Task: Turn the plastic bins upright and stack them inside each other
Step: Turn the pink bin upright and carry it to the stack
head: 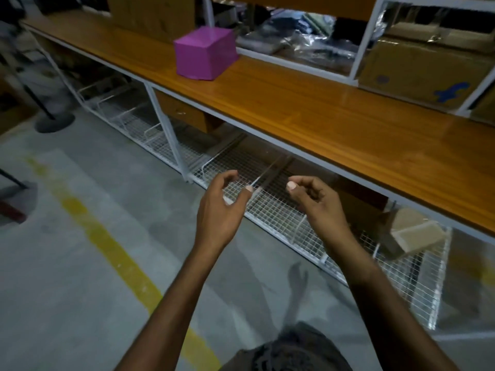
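Observation:
A purple plastic bin [205,53] stands upside down on the long wooden bench top [308,113], toward its far left part. Only this one bin is in view. My left hand [221,207] and my right hand [316,202] hover side by side in front of the bench, below its front edge and well short of the bin. Both hands have loosely curled fingers and hold nothing.
White wire mesh shelves [267,210] run under the bench near the floor. A cardboard box [417,68] sits at the back right, and a small one [412,234] lies below. A yellow line [107,245] crosses the concrete floor. A stand base [55,124] is at left.

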The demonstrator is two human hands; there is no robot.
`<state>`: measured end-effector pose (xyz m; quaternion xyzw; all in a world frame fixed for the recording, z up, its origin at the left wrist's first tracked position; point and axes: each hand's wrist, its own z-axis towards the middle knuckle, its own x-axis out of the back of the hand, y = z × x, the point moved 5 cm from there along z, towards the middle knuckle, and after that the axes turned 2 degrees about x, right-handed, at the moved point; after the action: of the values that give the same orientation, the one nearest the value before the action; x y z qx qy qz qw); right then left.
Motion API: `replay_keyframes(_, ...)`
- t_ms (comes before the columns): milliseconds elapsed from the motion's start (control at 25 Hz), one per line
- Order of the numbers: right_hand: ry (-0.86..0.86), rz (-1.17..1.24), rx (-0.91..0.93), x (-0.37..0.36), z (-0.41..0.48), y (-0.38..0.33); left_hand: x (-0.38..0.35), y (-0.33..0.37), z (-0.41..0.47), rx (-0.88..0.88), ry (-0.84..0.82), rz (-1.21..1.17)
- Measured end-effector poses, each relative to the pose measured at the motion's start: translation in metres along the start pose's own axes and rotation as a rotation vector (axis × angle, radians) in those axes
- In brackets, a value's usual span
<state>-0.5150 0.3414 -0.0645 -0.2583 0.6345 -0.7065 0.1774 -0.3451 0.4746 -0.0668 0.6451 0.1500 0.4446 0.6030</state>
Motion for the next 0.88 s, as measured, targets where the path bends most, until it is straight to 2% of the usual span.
replay_keyframes(160, 0.015, 0.000, 0.012, -0.044, 0.057, 0.001, 0.028, -0.010, 0.064, -0.080, 0.047, 0.106)
replay_keyframes(320, 0.140, -0.224, 0.206, -0.080, 0.139, -0.005, 0.040, -0.001, 0.149, -0.380, 0.143, 0.481)
replay_keyframes(440, 0.183, -0.343, 0.340, -0.110, 0.216, -0.015, 0.047, 0.001, 0.226, -0.533, 0.199, 0.635)
replay_keyframes(640, 0.160, -0.351, 0.404, -0.153, 0.347, -0.033, 0.058, -0.005, 0.354, -0.521, 0.230, 0.643)
replay_keyframes(880, 0.073, -0.328, 0.400, -0.206, 0.459, -0.028, 0.072, -0.042, 0.467, -0.372, 0.184, 0.543)
